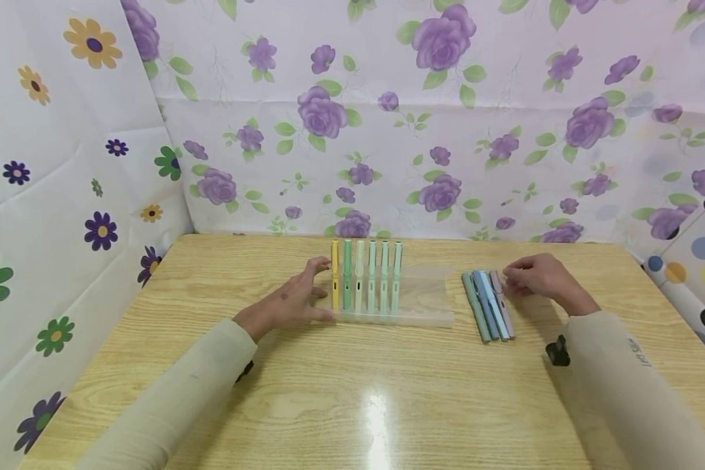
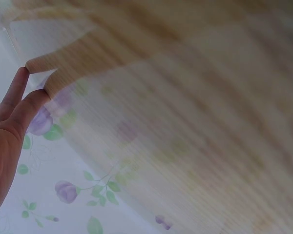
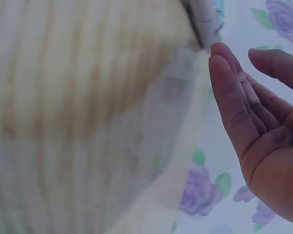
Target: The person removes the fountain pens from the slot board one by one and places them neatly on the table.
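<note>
My left hand (image 1: 298, 295) is at the left end of a clear plastic pen stand (image 1: 425, 320), thumb by its front lip and fingers spread behind. In the left wrist view two straight fingers (image 2: 18, 95) touch the table top. Capped pens lean in a row on the stand: a yellow pen (image 1: 335, 277), a green pen (image 1: 347, 277), a pale yellow pen (image 1: 360, 277) and several mint pens (image 1: 384, 277). My right hand (image 1: 542, 277), fingers loosely bent and holding nothing, is beside a mauve pen (image 1: 503, 307). Its fingertips are right at that pen's upper end.
Left of the mauve pen lie a light blue pen (image 1: 493, 307), a blue pen (image 1: 484, 307) and a grey-green pen (image 1: 475, 307), side by side. The wooden table (image 1: 305, 405) ends at a flowered cloth (image 1: 388, 150) behind, with another cloth (image 1: 64, 196) on the left.
</note>
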`<action>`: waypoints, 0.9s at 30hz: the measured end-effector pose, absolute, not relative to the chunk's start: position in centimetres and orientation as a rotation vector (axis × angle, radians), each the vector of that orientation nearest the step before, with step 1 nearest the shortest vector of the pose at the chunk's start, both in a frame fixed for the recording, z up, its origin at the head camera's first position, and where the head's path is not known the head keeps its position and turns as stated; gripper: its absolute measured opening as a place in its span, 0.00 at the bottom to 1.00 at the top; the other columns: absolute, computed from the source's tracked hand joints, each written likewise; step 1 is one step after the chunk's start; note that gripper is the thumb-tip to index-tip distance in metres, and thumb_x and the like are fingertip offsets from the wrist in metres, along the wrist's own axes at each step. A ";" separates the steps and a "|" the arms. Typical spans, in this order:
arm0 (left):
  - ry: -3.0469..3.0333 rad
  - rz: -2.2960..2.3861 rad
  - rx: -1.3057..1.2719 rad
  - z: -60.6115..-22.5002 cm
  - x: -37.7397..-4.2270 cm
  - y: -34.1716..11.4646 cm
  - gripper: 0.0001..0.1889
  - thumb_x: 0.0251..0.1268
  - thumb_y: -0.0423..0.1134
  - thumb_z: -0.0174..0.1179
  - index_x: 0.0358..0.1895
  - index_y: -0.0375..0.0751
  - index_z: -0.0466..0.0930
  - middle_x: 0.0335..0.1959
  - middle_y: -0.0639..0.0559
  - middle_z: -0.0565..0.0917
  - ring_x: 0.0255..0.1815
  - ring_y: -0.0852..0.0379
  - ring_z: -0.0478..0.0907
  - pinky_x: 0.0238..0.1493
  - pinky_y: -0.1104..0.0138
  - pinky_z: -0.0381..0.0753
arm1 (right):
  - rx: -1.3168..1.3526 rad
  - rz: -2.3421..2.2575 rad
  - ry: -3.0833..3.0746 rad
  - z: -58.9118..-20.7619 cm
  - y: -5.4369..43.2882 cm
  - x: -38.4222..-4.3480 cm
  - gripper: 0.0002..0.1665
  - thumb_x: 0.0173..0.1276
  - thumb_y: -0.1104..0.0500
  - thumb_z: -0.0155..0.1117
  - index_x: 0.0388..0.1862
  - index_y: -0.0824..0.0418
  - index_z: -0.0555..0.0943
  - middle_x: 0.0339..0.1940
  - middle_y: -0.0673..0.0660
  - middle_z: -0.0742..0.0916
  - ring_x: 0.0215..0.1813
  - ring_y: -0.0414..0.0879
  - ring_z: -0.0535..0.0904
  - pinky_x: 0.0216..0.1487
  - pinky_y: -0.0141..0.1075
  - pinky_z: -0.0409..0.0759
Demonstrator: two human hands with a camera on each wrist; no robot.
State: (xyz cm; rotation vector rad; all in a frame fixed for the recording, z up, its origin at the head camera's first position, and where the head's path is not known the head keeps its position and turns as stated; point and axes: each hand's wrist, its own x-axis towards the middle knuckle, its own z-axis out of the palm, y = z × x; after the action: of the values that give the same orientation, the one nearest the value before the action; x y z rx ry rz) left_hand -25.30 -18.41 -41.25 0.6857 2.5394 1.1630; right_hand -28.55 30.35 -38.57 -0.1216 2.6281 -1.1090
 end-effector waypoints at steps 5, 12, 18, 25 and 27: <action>2.545 1.164 0.674 -41.2 -25.2 -18.3 0.52 0.59 0.42 0.73 0.76 0.54 0.40 0.80 0.44 0.48 0.65 0.42 0.74 0.61 0.49 0.75 | -0.144 -1.183 2.634 -37.4 29.7 -28.6 0.32 0.79 0.51 0.55 0.65 0.79 0.70 0.49 0.70 0.85 0.47 0.57 0.86 0.48 0.45 0.84; 2.555 1.152 0.693 -41.3 -25.3 -18.3 0.52 0.60 0.43 0.73 0.76 0.52 0.40 0.80 0.42 0.48 0.65 0.42 0.75 0.61 0.48 0.75 | -0.212 -1.266 2.630 -35.9 27.3 -28.3 0.32 0.78 0.49 0.57 0.66 0.74 0.71 0.55 0.72 0.83 0.53 0.61 0.83 0.53 0.46 0.82; 2.549 1.158 0.681 -41.4 -25.3 -18.4 0.52 0.59 0.43 0.74 0.76 0.54 0.40 0.80 0.44 0.48 0.65 0.42 0.74 0.61 0.49 0.75 | -0.331 -1.288 2.631 -34.6 24.4 -28.0 0.31 0.77 0.49 0.59 0.66 0.72 0.73 0.54 0.69 0.84 0.54 0.60 0.83 0.52 0.42 0.83; 2.560 1.144 0.685 -41.3 -25.2 -18.3 0.52 0.59 0.43 0.74 0.75 0.55 0.41 0.80 0.43 0.49 0.65 0.42 0.75 0.63 0.48 0.73 | -0.373 -1.301 2.622 -33.7 22.0 -28.3 0.27 0.77 0.51 0.59 0.65 0.70 0.74 0.53 0.67 0.85 0.51 0.52 0.85 0.51 0.38 0.83; 2.555 1.146 0.687 -41.2 -25.2 -18.3 0.51 0.59 0.42 0.74 0.75 0.55 0.41 0.80 0.43 0.49 0.65 0.42 0.75 0.62 0.48 0.74 | -0.383 -1.311 2.615 -33.6 21.5 -28.4 0.27 0.77 0.52 0.60 0.64 0.70 0.74 0.53 0.67 0.85 0.51 0.51 0.85 0.50 0.37 0.83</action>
State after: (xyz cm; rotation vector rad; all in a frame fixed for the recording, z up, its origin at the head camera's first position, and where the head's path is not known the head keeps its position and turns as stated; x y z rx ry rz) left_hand -25.21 -18.29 -41.21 0.6874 2.5552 1.1459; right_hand -28.41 21.55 -33.65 -0.3832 2.6146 -1.3110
